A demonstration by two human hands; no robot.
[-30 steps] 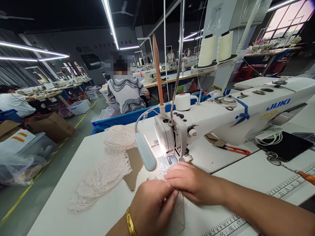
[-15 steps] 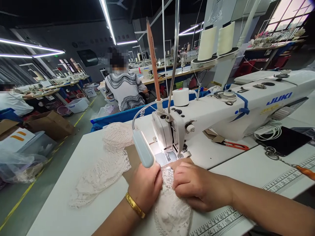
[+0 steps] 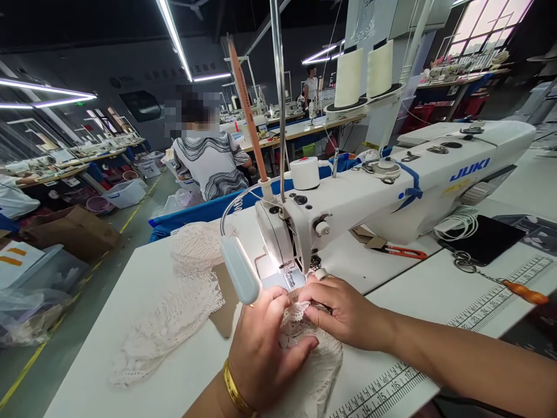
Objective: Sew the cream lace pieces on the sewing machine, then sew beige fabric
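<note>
My left hand (image 3: 265,345), with a gold bangle on the wrist, grips a piece of white lace fabric (image 3: 315,371) just in front of the presser foot (image 3: 290,277) of a white JUKI sewing machine (image 3: 391,186). My right hand (image 3: 342,310) pinches the same lace from the right, fingertips close to the needle area. The lace lies bunched between both hands on the white table (image 3: 130,290). A small lamp (image 3: 239,270) on a flexible neck lights the needle area.
A heap of white lace (image 3: 174,307) lies left of the machine over brown card. Red snips (image 3: 402,251), a dark tablet (image 3: 483,238), a white cable coil and an orange-handled tool (image 3: 522,292) lie at right. Thread cones (image 3: 363,72) stand behind. A seated person (image 3: 209,162) works ahead.
Both hands have slid the lace forward toward the presser foot. My left hand has shifted from beside the lamp onto the lace. The view has swung to the right.
</note>
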